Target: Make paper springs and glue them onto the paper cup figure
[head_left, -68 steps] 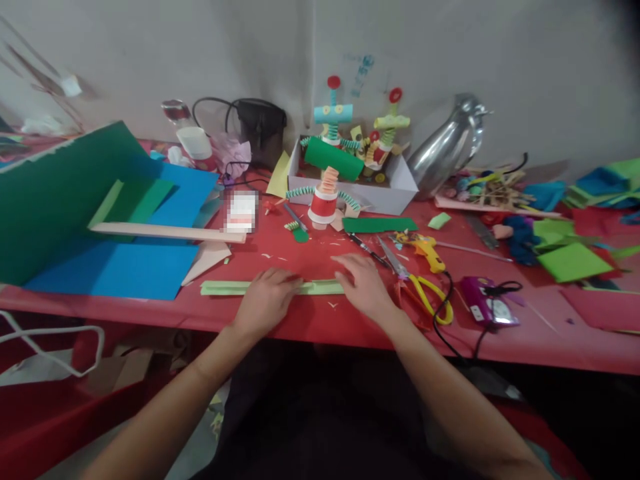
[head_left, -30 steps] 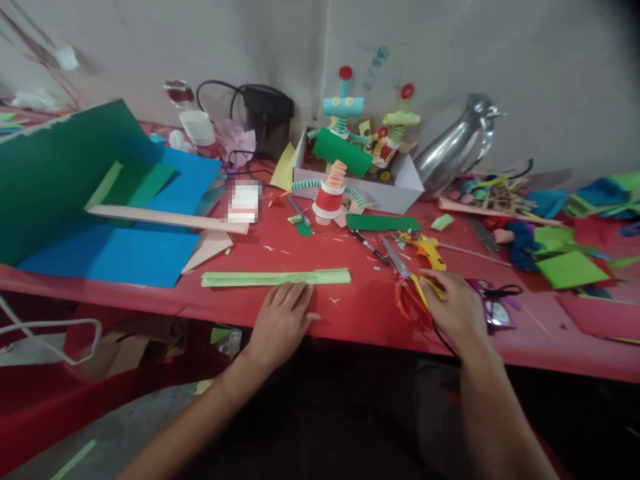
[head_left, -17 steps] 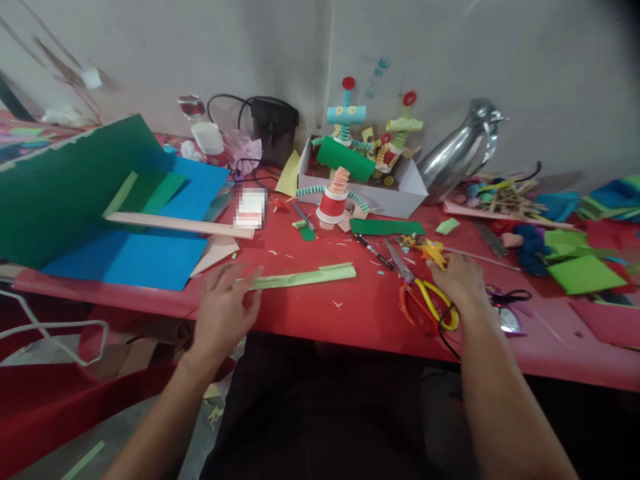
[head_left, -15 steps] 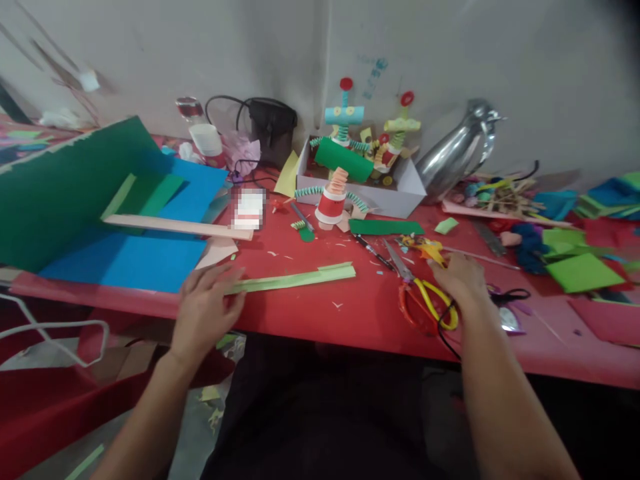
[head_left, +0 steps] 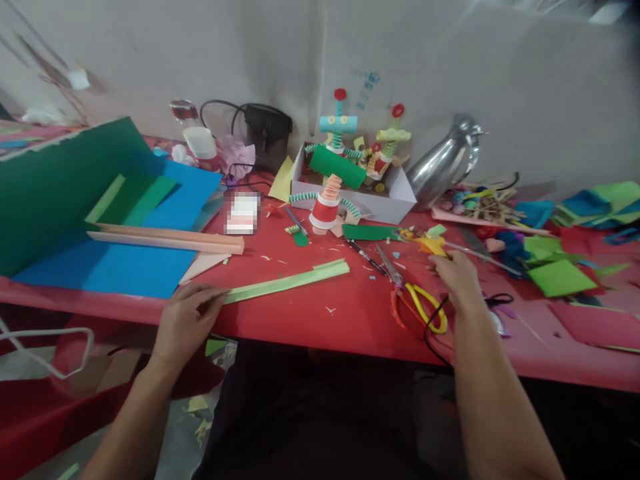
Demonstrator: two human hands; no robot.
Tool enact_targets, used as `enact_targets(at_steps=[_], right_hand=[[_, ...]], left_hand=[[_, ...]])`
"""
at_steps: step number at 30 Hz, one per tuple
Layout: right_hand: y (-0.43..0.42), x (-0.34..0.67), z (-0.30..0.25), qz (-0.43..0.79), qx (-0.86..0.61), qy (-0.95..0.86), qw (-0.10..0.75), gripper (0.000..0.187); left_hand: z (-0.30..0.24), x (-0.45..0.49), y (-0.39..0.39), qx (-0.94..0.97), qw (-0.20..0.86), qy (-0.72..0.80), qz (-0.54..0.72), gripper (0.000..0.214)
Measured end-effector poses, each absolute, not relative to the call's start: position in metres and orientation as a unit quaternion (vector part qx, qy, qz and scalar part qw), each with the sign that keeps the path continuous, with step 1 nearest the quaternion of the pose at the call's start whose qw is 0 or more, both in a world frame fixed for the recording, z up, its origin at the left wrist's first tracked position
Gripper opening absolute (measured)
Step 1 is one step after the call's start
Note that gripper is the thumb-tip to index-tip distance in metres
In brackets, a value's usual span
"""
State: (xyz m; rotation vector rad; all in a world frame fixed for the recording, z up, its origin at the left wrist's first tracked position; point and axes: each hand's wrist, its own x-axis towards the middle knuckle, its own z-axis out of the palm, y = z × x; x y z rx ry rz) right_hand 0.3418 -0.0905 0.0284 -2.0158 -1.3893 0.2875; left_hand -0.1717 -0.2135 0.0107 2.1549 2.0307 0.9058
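Note:
My left hand (head_left: 187, 323) pinches the left end of a light green folded paper strip (head_left: 287, 281), which lies slanted across the red tabletop. In my right hand (head_left: 457, 277) is a yellow glue gun (head_left: 431, 244), a pale glue stick (head_left: 483, 259) jutting from its back. Its nozzle end overlaps the right end of a dark green paper strip (head_left: 367, 232); whether they touch I cannot tell. Scissors (head_left: 419, 307) with red and yellow handles lie just left of my right hand, beside a pen (head_left: 367, 257). Behind stands a red-and-white paper cup figure (head_left: 325, 211) with spring-folded paper arms.
Blue sheets (head_left: 115, 270), a folded peach strip (head_left: 170, 240) and green card (head_left: 65, 193) occupy the left. A white box (head_left: 360, 200) with two paper figures, a black bag (head_left: 270, 137) and a metal jug (head_left: 440, 163) line the wall. Coloured paper (head_left: 563, 273) lies right.
My left fingers have closed on the light green strip's end. My right hand has moved the glue gun slightly away from me, over the dark green strip's end. The view has shifted a little.

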Motion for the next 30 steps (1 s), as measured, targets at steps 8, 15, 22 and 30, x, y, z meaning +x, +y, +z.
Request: enact_targets(at_steps=[8,15,22,30], right_hand=[[-0.156,0.277,0.055,0.503,-0.531,-0.420,0.537,0.040],[-0.167,0.248,0.059,0.525,-0.518,-0.397,0.547,0.036],[-0.173,0.225,0.043,0.434,-0.565,-0.517,0.475,0.038],[-0.178,0.223,0.030,0.333,-0.616,-0.606,0.378,0.031]], left_hand=[[0.008,-0.160,-0.221,0.686,0.020,0.662,0.302,0.023],[0.026,-0.124,-0.210,0.754,-0.021,0.575,0.317,0.023],[0.028,-0.045,-0.155,0.817,-0.004,0.514,0.262,0.022],[0.022,-0.031,-0.129,0.787,0.055,0.581,0.201,0.019]])
